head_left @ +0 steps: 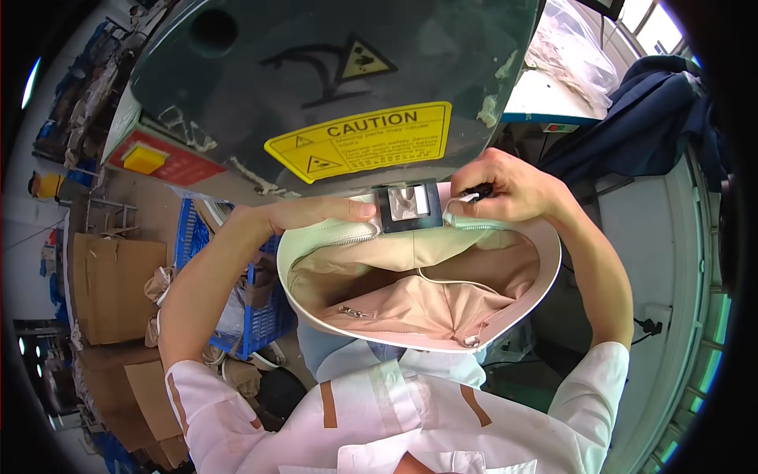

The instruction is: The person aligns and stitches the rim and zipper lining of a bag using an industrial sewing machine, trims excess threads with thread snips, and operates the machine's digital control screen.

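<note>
A pale pink and white handbag hangs open in front of me, its beige and pink lining and zipper edges showing. At the left of its rim, my left hand grips the bag with the thumb laid along the edge; its other fingers are hidden behind. My right hand pinches the rim on the other side and also has a small black object in its curled fingers, too little of it visible to name. Between the hands, the rim lies at a dark metal plate with a square window under the machine.
A large dark green machine head with a yellow caution label fills the space above. A yellow button sits on its left. Cardboard boxes and a blue crate stand left; dark cloth hangs right.
</note>
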### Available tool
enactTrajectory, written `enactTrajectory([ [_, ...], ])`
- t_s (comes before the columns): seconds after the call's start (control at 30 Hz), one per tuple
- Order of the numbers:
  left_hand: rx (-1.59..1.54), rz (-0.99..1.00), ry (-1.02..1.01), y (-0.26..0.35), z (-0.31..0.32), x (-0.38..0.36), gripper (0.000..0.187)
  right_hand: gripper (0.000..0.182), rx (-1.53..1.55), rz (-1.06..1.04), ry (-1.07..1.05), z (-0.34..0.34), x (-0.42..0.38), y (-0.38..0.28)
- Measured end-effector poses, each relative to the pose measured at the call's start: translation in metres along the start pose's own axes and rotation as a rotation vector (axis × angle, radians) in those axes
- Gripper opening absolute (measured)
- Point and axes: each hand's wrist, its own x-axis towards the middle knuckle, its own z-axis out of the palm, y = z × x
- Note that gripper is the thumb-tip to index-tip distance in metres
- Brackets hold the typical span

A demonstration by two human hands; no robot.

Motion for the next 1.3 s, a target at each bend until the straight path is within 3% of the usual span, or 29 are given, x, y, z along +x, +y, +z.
enactTrajectory([
  [0.03, -0.02, 0.07, -0.029, -0.001, -0.003, 0.004, 0.063, 0.016, -0.035, -0.007, 0.009, -0.003, 0.001, 0.001],
  [0.07, 0.224, 0.134, 0.173, 0.029, 0.012, -0.017, 0.06, 0.019, -0.101, 0.039, -0.063, -0.011, 0.003, -0.006],
  [0.17, 0.188, 0.168, 0.203, 0.037, -0.001, -0.023, 0.059, 0.017, -0.016, 0.014, 0.032, -0.007, 0.008, 0.011],
  [0.4, -0.769, 0.387, 0.347, -0.032, -0.052, -0.004, 0.058, 0.019, 0.041, -0.057, 0.094, -0.015, 0.014, 0.018],
  [0.53, -1.03, 0.488, 0.39, -0.053, -0.057, 0.007, 0.058, 0.021, 0.056, -0.053, 0.077, -0.016, 0.015, 0.02],
  [1.3, -1.208, 0.608, 0.47, -0.064, -0.073, 0.03, 0.056, 0.019, 0.068, -0.031, 0.082, -0.012, 0.013, 0.022],
])
